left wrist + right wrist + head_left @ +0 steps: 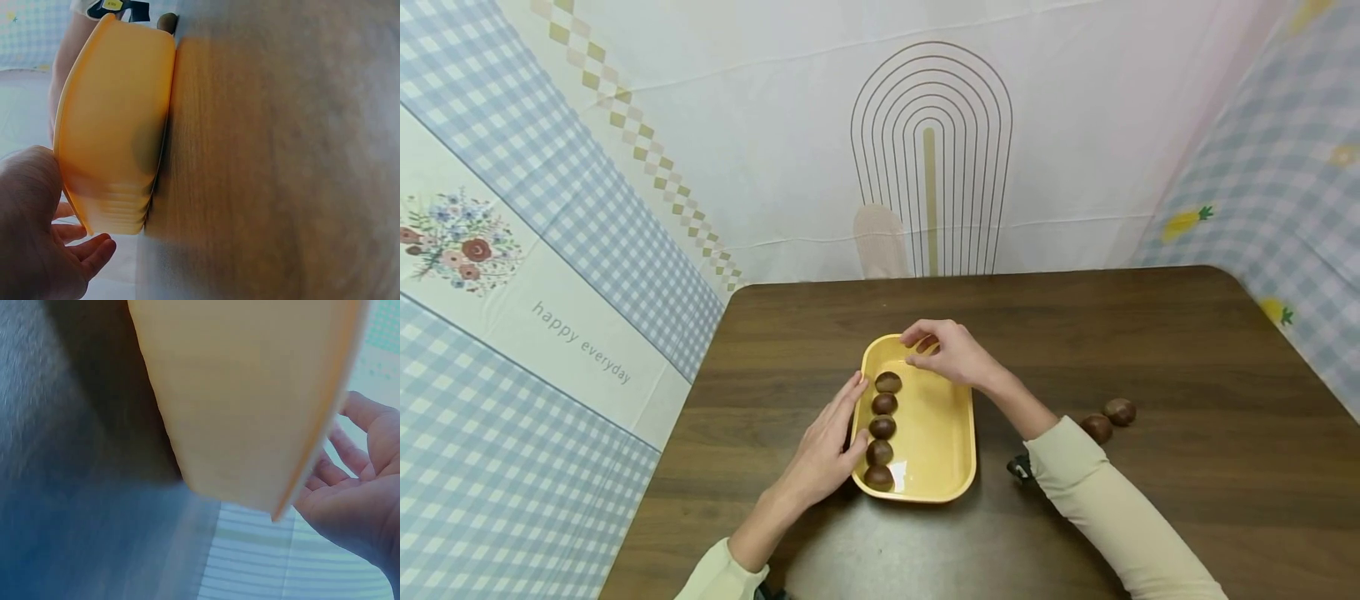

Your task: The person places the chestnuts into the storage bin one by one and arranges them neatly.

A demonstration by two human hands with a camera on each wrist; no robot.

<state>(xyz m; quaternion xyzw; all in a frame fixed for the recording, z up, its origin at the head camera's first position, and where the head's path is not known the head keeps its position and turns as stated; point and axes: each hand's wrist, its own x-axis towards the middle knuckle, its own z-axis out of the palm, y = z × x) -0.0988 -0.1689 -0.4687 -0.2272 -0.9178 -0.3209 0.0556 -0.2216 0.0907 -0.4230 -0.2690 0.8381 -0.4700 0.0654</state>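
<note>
A yellow rectangular tray (pixel 934 417) lies on the table, with several brown chestnuts (pixel 882 427) lined up along its left inner wall. My left hand (pixel 827 446) rests at the tray's left rim, its thumb reaching over the edge beside the row. In the left wrist view its extended fingers (pixel 97 255) show past the tray's rim. Over the tray's far end hovers my right hand (pixel 955 352), fingers bent loosely, with a visible gap between thumb and fingertips and nothing in it. The right wrist view has the tray's outer wall (pixel 244 394) in front of part of this hand.
Two more chestnuts (pixel 1108 419) lie on the brown wooden table (pixel 1210 467) to the right of the tray, close by the right sleeve (pixel 1097 492). A patterned cloth (pixel 775 150) hangs behind the table and along both sides.
</note>
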